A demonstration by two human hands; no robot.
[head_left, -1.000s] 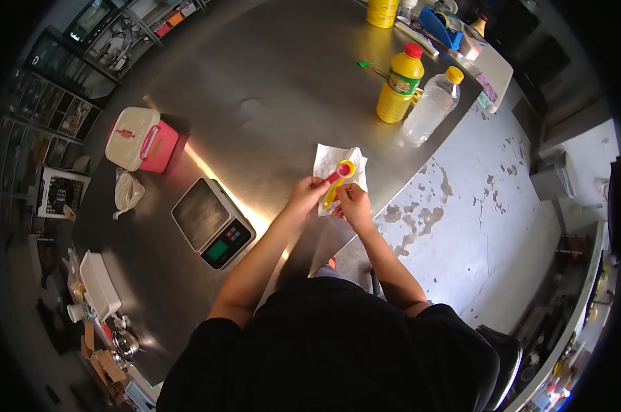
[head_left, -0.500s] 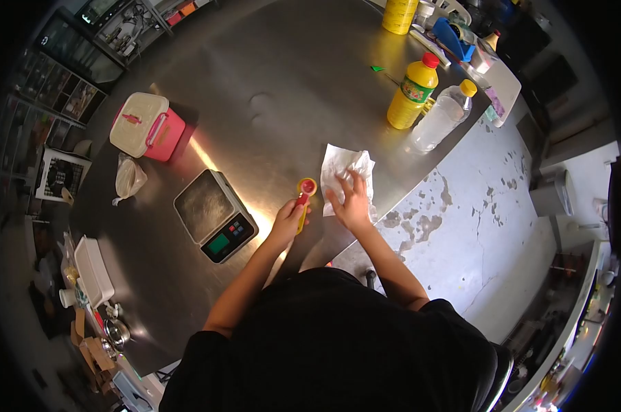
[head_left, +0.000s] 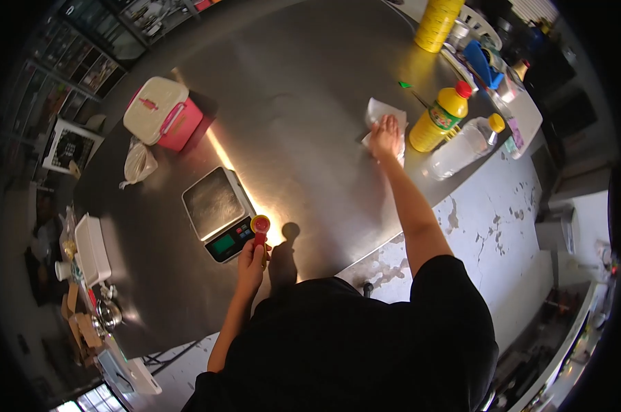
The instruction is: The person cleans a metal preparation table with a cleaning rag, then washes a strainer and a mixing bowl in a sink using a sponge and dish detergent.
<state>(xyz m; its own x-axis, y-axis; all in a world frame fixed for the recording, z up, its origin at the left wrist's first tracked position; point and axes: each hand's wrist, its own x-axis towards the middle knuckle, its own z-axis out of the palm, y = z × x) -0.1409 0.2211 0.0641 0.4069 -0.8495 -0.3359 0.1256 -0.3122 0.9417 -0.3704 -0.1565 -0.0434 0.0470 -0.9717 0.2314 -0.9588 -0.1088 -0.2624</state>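
Note:
My left hand [head_left: 250, 268] is closed around the handles of nested measuring spoons [head_left: 260, 224], red inside yellow. Their bowls are held up beside the button panel of a digital scale [head_left: 214, 204] with a lit green display. Away to the right, my right hand [head_left: 387, 139] lies flat on a crumpled white paper towel [head_left: 382, 108], fingers stretched out over it and partly covering it. Just right of that hand stands a yellow bottle [head_left: 430, 130] with a red cap. A clear bottle [head_left: 461, 149] with a yellow cap is beside it.
The metal table [head_left: 290, 151] carries a pink box [head_left: 163, 113] with a pale lid and a tied plastic bag [head_left: 140, 163] at the left. A white tray [head_left: 92, 250] is at the left edge. A yellow container [head_left: 437, 24] and a blue holder [head_left: 482, 63] stand at the far right.
My right hand and the paper towel have moved away and to the right, near the yellow bottle. My left hand has brought the measuring spoons left, beside the scale.

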